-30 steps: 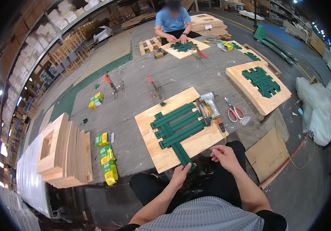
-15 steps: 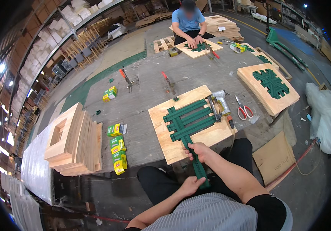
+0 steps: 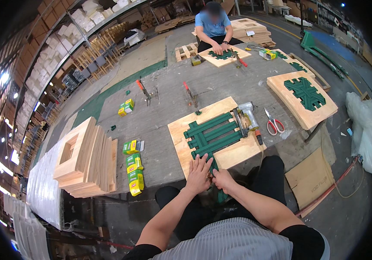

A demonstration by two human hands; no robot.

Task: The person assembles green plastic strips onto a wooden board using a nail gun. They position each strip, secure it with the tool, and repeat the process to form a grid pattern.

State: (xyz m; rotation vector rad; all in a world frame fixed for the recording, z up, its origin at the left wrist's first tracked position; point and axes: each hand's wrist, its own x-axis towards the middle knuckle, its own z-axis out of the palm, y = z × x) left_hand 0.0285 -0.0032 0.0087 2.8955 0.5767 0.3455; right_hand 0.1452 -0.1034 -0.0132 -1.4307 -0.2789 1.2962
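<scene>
A wooden panel (image 3: 181, 141) lies at the near edge of the table in front of me, with green webbing straps (image 3: 217, 128) crossing over its middle. One strap runs over the panel's near edge toward my lap. My left hand (image 3: 199, 174) rests on that strap and the near edge, fingers stretched out and spread. Close beside it, my right hand (image 3: 224, 180) is closed round the same strap, whose loose end hangs below, partly hidden by my hands. A pneumatic staple gun (image 3: 248, 116) lies on the panel's right side, its nose over the strap ends.
Red-handled scissors (image 3: 275, 123) lie right of the staple gun. Green-and-yellow boxes (image 3: 134, 169) stand left, beside stacked wooden frames (image 3: 82, 160). Finished-looking webbed panels (image 3: 305, 95) are piled at right. Strap pliers (image 3: 142, 91) stand farther off. Across the table, a person (image 3: 214, 28) works on another panel.
My left hand has moved up from the strap's lower end and now lies flat by the panel's near edge. My right hand has shifted slightly down, still gripping the strap.
</scene>
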